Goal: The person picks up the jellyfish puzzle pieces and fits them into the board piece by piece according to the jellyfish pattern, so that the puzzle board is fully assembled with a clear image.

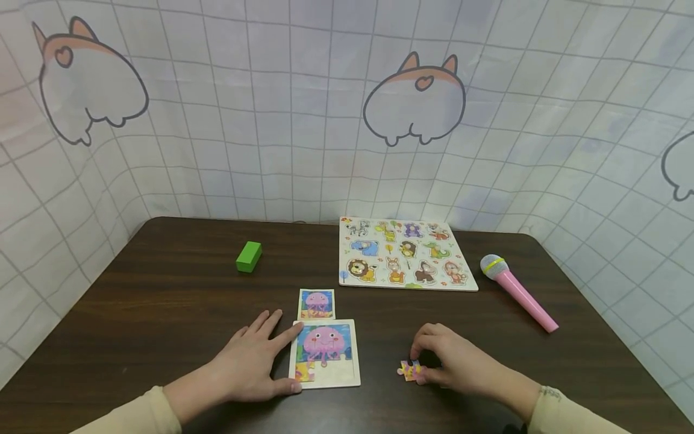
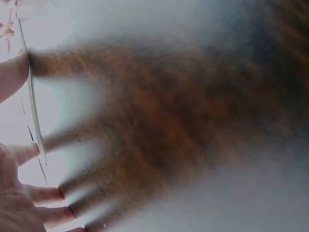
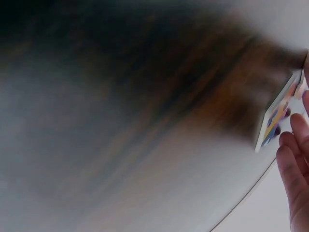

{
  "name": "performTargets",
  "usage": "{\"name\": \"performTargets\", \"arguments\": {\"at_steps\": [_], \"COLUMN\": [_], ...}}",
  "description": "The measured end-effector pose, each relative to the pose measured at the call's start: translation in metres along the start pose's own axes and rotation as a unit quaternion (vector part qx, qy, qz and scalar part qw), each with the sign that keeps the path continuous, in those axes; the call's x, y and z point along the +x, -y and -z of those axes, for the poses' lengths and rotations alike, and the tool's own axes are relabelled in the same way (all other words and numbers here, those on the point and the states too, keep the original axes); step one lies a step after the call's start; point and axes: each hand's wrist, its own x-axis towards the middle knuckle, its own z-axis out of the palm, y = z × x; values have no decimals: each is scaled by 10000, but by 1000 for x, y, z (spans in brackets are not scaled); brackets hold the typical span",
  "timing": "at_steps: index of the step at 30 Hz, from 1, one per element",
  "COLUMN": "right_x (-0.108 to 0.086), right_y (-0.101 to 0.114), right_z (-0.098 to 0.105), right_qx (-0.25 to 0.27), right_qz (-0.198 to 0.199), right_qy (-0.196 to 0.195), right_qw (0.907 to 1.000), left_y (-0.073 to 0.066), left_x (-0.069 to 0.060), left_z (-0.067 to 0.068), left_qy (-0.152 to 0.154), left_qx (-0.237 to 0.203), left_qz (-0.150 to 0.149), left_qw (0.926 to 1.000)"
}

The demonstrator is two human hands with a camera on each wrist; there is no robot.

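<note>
A square jigsaw tray with a pink jellyfish picture lies on the table; its lower right part is a bare cream area. My left hand rests beside it with spread fingers, index fingertip and thumb touching its left edge. In the left wrist view those fingers are stretched out. To the right of the tray, my right hand pinches a pink and yellow puzzle piece between thumb and fingers, at the table surface. The right wrist view shows the piece tilted beside the curled fingers. A small jellyfish picture card touches the tray's top edge.
Behind, a white animal puzzle board lies flat. A pink toy microphone is at the right, a green block at the back left. A white grid-patterned cloth hangs behind the dark table.
</note>
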Motion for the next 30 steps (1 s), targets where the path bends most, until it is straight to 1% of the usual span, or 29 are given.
{"name": "performTargets", "arguments": {"at_steps": [6,8,9,11,13,15,18,21,25,28,30], "right_x": [4,5,6,9,14,21,35,50,68,78,84], "right_y": [5,7,8,11,15,19,28,37,50,59,64], "right_z": [-2,-1,-1,0,1,2,1,-1,-8,-16,-20], "right_qx": [152,512,809,1339,1865,2223,2514,2844,3194,3304,3329], "right_qz": [154,75,-49,-290,-568,-731,-966,-1230,-1419,-1503,-1546], "right_qy": [-238,-194,-120,-19,57,82,153,287,439,545,586], "right_qw": [9995,9985,9966,9906,9808,9722,9629,9504,9359,9302,9284], "left_y": [-1,-1,-1,-2,-1,-1,-1,0,0,0,0], "left_x": [0,0,1,1,1,1,1,1,0,-1,-1], "left_z": [0,0,0,0,0,0,0,1,1,0,0], "left_qy": [-3,17,27,43,52,41,43,58,36,0,-16], "left_qx": [-18,-10,-6,-1,7,7,9,6,-16,-22,-13], "left_qz": [-15,-8,1,17,35,36,37,57,59,37,31], "left_qw": [10000,10000,10000,10000,10000,10000,10000,10000,10000,10000,10000]}}
